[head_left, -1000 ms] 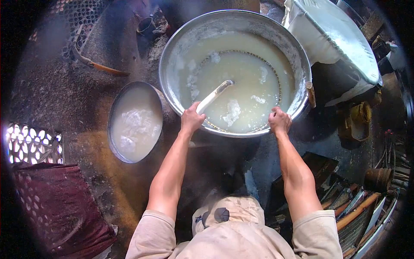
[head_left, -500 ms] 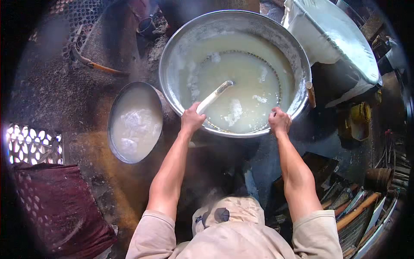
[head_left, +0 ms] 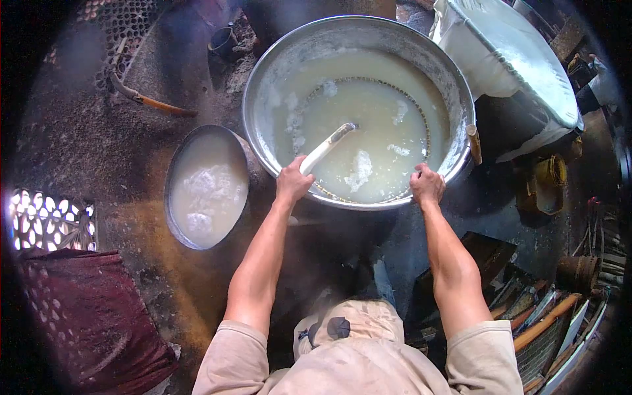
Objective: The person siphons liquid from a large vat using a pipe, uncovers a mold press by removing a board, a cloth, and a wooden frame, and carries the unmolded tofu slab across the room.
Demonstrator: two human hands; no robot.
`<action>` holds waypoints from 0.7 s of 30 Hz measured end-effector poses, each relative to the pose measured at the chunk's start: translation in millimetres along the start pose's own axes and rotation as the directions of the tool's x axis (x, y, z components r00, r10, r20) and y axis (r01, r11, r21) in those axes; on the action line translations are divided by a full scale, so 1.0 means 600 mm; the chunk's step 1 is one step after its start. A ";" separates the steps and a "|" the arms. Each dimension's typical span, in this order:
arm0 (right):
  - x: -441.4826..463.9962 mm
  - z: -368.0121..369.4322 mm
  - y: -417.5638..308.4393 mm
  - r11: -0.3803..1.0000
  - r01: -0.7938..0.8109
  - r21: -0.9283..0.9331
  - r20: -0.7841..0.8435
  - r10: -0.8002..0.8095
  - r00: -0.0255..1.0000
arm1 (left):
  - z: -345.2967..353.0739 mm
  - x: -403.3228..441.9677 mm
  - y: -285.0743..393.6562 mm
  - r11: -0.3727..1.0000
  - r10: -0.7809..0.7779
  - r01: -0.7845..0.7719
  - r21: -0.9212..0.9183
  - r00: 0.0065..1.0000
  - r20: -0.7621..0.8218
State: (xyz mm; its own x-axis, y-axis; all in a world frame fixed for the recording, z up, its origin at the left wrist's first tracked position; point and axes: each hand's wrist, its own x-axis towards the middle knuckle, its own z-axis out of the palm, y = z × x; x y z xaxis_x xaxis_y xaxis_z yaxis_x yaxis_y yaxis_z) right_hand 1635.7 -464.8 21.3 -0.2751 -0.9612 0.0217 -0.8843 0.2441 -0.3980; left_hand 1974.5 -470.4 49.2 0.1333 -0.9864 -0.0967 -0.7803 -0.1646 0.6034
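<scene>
A wide metal basin (head_left: pixel 359 205) holds cloudy liquid with white clumps floating in it. A dark beaded ring (head_left: pixel 426 125) curves through the liquid. My left hand (head_left: pixel 293 180) is wrapped round a pale stick (head_left: pixel 324 149) at the basin's near left edge; the stick's dark-tipped end reaches the middle of the liquid. At the near right edge, my right hand (head_left: pixel 427 184) is closed beside the rim, where the ring meets it; what its fingers grip is too small to make out.
Left of the basin stands a smaller tub (head_left: pixel 172 217) of cloudy liquid. A cloth-covered vessel (head_left: pixel 510 66) is at the upper right. A curved orange-handled tool (head_left: pixel 164 105), dark red cloth (head_left: pixel 99 316), a yellow container (head_left: pixel 550 174) and wooden sticks (head_left: pixel 546 322) lie around.
The white clumps in the basin and the smaller tub have drifted slightly. Both hands stay in nearly the same places.
</scene>
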 end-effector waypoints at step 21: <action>0.001 0.006 0.002 1.000 0.011 0.016 -0.025 -0.011 1.000 | 0.001 0.001 -0.004 1.000 0.002 -0.002 0.007 1.000 -0.003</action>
State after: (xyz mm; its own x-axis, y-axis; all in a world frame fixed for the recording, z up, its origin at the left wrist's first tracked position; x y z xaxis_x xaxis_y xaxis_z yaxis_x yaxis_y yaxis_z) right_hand 1636.1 -465.5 17.6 -0.2750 -0.9602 0.0494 -0.8812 0.2312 -0.4123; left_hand 1976.1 -470.7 47.6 0.1332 -0.9867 -0.0929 -0.7850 -0.1622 0.5979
